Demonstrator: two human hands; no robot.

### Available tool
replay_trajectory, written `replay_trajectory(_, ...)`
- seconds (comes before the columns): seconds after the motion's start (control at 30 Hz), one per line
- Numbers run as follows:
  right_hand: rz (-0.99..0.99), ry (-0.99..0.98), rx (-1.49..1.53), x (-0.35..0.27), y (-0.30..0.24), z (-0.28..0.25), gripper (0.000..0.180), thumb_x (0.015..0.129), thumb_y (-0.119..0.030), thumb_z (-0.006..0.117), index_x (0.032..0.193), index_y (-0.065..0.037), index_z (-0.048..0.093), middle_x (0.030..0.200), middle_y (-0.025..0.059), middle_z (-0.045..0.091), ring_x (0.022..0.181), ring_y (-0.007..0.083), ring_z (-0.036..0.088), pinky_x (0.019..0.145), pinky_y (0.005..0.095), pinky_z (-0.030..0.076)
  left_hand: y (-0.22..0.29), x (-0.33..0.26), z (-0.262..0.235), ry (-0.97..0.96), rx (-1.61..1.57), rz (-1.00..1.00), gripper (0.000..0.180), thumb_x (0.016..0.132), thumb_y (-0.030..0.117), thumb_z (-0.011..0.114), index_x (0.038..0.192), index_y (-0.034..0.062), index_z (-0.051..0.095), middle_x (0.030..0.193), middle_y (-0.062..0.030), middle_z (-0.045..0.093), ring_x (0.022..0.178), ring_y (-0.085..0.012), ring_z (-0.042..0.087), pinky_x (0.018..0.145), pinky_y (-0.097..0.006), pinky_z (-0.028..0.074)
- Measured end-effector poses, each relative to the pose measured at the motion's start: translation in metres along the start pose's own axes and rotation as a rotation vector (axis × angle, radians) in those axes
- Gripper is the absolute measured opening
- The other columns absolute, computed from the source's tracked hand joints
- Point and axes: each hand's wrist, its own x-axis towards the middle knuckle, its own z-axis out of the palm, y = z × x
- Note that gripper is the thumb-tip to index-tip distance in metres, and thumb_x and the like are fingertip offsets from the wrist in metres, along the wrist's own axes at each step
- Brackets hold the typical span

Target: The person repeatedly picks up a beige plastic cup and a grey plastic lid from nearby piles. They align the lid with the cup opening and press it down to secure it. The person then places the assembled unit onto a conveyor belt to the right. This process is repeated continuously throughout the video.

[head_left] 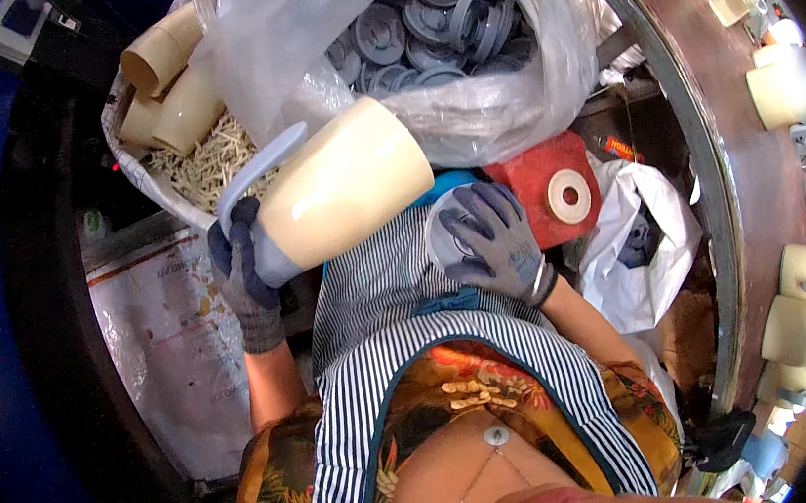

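Note:
My left hand [247,279], in a grey and dark-blue knit glove, is closed round the grey lower end of a cream jug [355,182]. The jug lies tilted, its wide cream end up to the right, with a curved grey handle [259,164] along its upper left side. Close to my lap, my gloved right hand [496,241] has its fingers bent over a pale grey round cap [439,237]. Part of the cap is hidden under the fingers.
Ahead, a clear plastic bag [298,25] holds many grey round parts [437,24]. A white sack [139,162] at the left holds cream tubes and small sticks. At right are a red piece [523,173] with a cream ring [569,196], a white bag [625,276] and a curved table [747,212] bearing jugs.

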Motion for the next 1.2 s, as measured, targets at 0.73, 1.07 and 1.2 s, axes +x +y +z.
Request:
replay_trajectory(0.73,0.287,0.586,0.843,-0.007,0.031,0.027,0.05,0.084,-0.016,0.061,0.131,0.0,0.056,0.125,0.0185,0.058,0.115,0.0322,0.056,0.102,0.0397,0.042,-0.012,-0.017,0.001,-0.128,-0.746,-0.301,0.037,0.105,0.031,0.043,0.117,-0.0007,0.058,0.107,-0.0121,0.066,0.094,-0.0188,0.064,0.086,-0.033,0.051)
replay_trajectory(1.07,0.037,0.723,0.625,0.011,-0.017,-0.047,0.055,0.081,-0.035,0.066,0.124,-0.001,0.062,0.119,0.0203,0.059,0.108,0.0368,0.057,0.094,0.0439,0.046,0.034,0.003,0.02,-0.335,-0.901,-0.456,0.042,0.103,0.034,0.043,0.113,-0.0031,0.059,0.107,-0.0156,0.066,0.096,-0.024,0.066,0.088,-0.037,0.052)
replay_trajectory(1.2,-0.164,0.743,0.454,0.003,-0.016,-0.047,0.058,0.077,-0.04,0.069,0.121,-0.002,0.065,0.117,0.0197,0.06,0.104,0.0367,0.057,0.092,0.0459,0.045,0.038,0.009,0.021,-0.443,-0.944,-0.584,0.04,0.102,0.033,0.045,0.112,-0.0031,0.059,0.106,-0.0159,0.066,0.096,-0.0239,0.066,0.088,-0.037,0.052)
